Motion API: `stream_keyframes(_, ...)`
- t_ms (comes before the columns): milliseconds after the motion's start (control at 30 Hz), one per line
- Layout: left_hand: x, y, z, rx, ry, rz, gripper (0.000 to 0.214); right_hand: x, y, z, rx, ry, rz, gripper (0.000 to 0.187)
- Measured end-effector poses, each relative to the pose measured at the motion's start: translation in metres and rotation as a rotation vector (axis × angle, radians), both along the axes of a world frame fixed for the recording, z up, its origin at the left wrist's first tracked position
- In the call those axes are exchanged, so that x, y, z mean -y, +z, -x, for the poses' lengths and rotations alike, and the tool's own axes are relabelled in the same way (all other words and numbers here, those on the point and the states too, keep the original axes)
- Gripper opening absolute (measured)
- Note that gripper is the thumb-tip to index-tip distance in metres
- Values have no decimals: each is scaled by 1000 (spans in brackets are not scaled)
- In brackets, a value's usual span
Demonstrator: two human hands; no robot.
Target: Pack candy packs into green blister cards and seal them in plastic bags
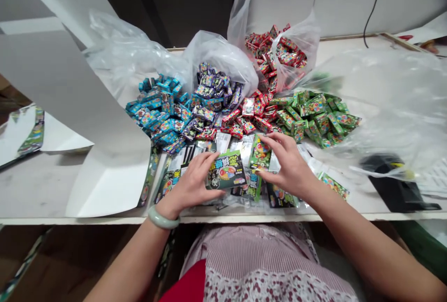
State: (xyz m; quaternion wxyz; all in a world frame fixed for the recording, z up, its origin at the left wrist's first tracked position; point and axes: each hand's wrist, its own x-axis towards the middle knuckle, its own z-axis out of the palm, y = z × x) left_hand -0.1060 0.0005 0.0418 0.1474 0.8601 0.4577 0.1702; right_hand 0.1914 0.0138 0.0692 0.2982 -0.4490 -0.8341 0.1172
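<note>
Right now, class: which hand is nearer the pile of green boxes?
Right: the right hand is just below the pile of green boxes; the left hand, holding a dark packet, is farther left.

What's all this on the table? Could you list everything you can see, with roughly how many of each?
blue boxes: dozens, blue, heaped back left
purple boxes: dozens, purple, heaped back centre
red packets: dozens, red, in and below a bag
green boxes: dozens, green, heaped right
plastic bags: several, clear, behind the heaps
card sheet: one, white, left
black object: one, black, right
printed packet: one, dark green, in left hand
green sachet: one, green, under right fingers
jade bangle: one, pale green, left wrist
left hand: one, table front
right hand: one, table front
</note>
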Motion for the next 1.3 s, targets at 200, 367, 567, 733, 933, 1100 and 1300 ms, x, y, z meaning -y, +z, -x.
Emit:
stream_keyframes(200, 4, -2, 5, -14, -26, -99, 100, -1, -3, 10, 258, 286, 31, 72)
stream_keyframes(367, 10, -4, 0, 6, -66, -71, 99, -4, -7, 12, 232, 390, 126, 83)
stream_keyframes(567, 11, -8, 2, 57, 37, -49, 98, -2, -17, 26, -26, 299, 177, 94)
stream_keyframes(733, 12, -13, 6, 51, 35, -25, 94, 2, -22, 36, -53, 336, 251, 53)
stream_keyframes(933, 10, -15, 20, 28, 108, -46, 91, -67, -39, -22, 228, -243, 213, 32)
stream_keyframes(1100, 13, -19, 21, 43, 130, -67, 90, -89, -63, -42, 394, -330, 203, 32)
stream_keyframes(1300, 15, -21, 23, 50, 136, -50, 89, -84, -64, -41, 365, -393, 186, 35)
